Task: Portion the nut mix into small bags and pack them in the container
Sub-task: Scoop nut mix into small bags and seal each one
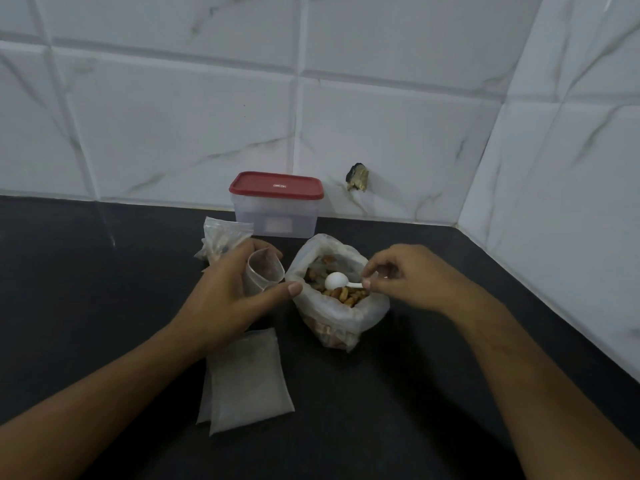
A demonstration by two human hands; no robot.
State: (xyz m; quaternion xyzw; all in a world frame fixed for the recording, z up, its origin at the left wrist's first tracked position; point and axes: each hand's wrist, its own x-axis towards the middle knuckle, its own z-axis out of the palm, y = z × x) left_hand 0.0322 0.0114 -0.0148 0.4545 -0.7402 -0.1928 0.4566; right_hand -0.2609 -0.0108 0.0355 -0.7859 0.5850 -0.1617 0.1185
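Note:
A large clear plastic bag of nut mix (337,306) stands open on the dark counter. My right hand (405,278) pinches the handle of a small white spoon (337,281), whose bowl rests over the nuts. My left hand (228,292) holds a small clear bag (265,271) with its mouth open, just left of the nut bag. Small filled bags (223,240) lie behind my left hand. A stack of flat empty small bags (246,379) lies under my left wrist. The clear container with a red lid (276,204) stands shut at the wall.
The dark counter (104,289) meets white marble-look tiles at the back and on the right, forming a corner. A broken hole in the tile (357,177) shows right of the container.

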